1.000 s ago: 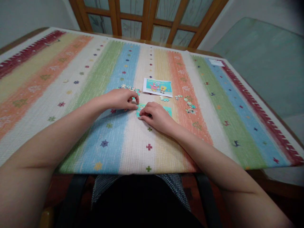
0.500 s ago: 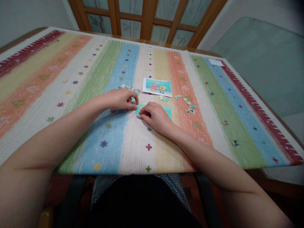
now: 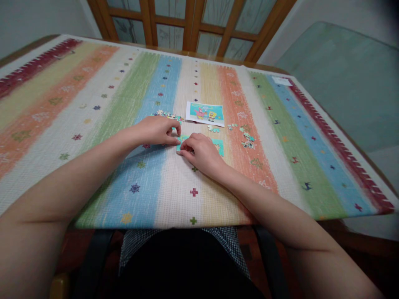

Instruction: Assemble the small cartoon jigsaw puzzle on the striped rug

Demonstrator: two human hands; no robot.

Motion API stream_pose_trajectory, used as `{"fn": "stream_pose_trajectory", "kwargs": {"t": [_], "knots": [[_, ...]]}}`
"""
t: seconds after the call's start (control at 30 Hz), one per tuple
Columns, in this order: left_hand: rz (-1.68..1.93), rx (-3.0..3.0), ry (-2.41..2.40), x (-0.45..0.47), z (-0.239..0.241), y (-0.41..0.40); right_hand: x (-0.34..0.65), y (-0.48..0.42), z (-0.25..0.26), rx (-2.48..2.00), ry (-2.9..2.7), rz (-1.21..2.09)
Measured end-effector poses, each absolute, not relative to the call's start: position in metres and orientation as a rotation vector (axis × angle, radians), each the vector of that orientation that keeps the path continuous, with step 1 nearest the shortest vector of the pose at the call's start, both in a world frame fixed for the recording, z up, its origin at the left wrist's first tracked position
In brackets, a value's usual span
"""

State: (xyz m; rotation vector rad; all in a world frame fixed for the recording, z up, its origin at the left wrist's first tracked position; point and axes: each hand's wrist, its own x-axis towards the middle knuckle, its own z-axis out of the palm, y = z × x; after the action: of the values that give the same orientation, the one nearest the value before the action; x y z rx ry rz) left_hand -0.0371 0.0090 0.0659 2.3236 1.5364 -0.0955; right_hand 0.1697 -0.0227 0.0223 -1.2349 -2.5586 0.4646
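A partly joined jigsaw puzzle in turquoise lies flat on the tablecloth, much of it covered by my right hand. The thumb and fingers of that hand are pinched together at a jigsaw piece near the puzzle's left end. From the left, my left hand reaches to the same end, thumb and forefinger curled toward each other at the puzzle's left edge. Its fingertips hide whatever small piece may be between them. Behind my left hand is a heap of loose jigsaw pieces.
Beyond the puzzle lies a picture card with pink and yellow cartoon figures. Several more loose pieces are scattered to the right, and a few sit just below the card. A striped tablecloth covers the table.
Both hands stay at the puzzle's left end with nearly the same finger positions. The whole view has shifted very slightly.
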Motion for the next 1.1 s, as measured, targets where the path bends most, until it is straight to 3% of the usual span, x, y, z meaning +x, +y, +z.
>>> {"fn": "stream_pose_trajectory", "kwargs": {"t": [0.3,0.7,1.1], "knots": [[-0.137,2.34,1.558,-0.034,0.07,0.007,0.181,-0.023,0.025,-1.086,-2.58,0.476],[-0.101,2.268,1.414,-0.041,0.064,0.012,0.178,-0.037,0.052,-1.059,-2.973,0.107],[-0.174,2.336,1.488,-0.037,0.063,0.008,0.204,-0.03,0.06,-1.127,-2.795,0.062]]}}
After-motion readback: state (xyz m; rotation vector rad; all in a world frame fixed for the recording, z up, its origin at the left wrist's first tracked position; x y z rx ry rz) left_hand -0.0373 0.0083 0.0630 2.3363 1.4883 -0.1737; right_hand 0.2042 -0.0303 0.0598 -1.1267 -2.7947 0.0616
